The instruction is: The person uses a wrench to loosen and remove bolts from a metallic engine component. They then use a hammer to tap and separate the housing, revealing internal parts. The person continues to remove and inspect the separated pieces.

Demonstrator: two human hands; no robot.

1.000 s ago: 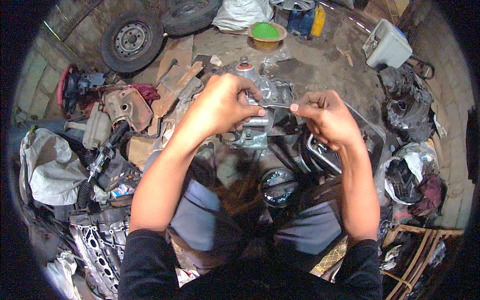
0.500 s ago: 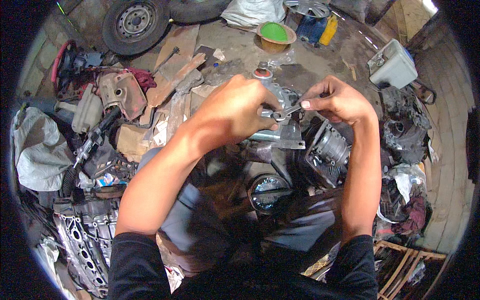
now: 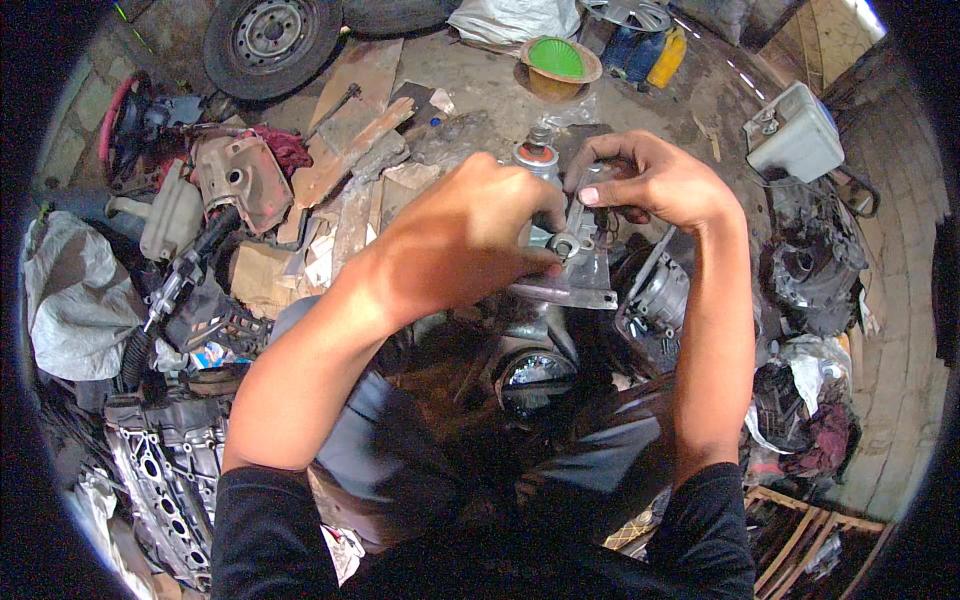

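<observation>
My right hand (image 3: 660, 185) pinches the upper end of a small metal wrench (image 3: 575, 216) between thumb and fingers. The wrench's lower end meets a round, ring-shaped metal piece (image 3: 563, 246). My left hand (image 3: 480, 215) curls around this piece from the left, thumb below and fingers above; its grip is partly hidden. Beneath both hands lies a metal assembly in clear plastic (image 3: 597, 285). Just beyond stands a metal part with an orange-red ring (image 3: 537, 153).
A round, dark glossy part (image 3: 538, 383) sits between my legs, with a metal housing (image 3: 657, 300) to its right. Cardboard, car parts and an engine head (image 3: 165, 485) crowd the left. A bowl with a green insert (image 3: 557, 62) and a wheel (image 3: 272, 42) stand farther off.
My right hand has moved slightly left and up. The wrench has swung from slanting rightward to nearly upright. My left hand stays at the ring-shaped piece.
</observation>
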